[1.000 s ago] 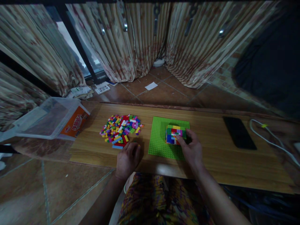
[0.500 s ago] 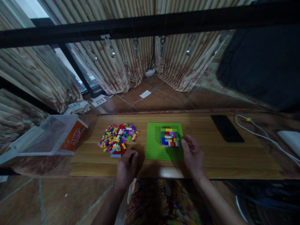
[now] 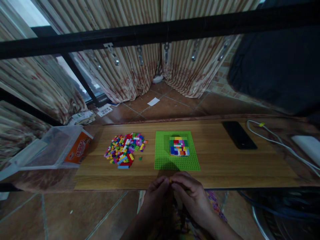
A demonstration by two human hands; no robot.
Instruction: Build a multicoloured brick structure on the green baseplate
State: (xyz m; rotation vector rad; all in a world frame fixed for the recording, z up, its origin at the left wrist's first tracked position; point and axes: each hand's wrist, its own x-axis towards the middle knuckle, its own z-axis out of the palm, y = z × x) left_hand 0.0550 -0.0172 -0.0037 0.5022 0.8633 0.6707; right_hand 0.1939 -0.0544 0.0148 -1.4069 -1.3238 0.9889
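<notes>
A green baseplate lies on the wooden table, with a small block of multicoloured bricks built on its far half. Left of it sits a loose pile of coloured bricks. My left hand and my right hand meet fingertip to fingertip just in front of the table's near edge, pinching a tiny yellow-orange brick between them. Both hands are off the baseplate.
A clear plastic box with an orange label lies at the table's left end. A black phone, a white cable and a white device are at the right. Curtains and a tiled floor lie beyond.
My right hand left the brick block and my left hand left the table by the pile; both drew back to the near edge and came together on a small brick. The view tilted up.
</notes>
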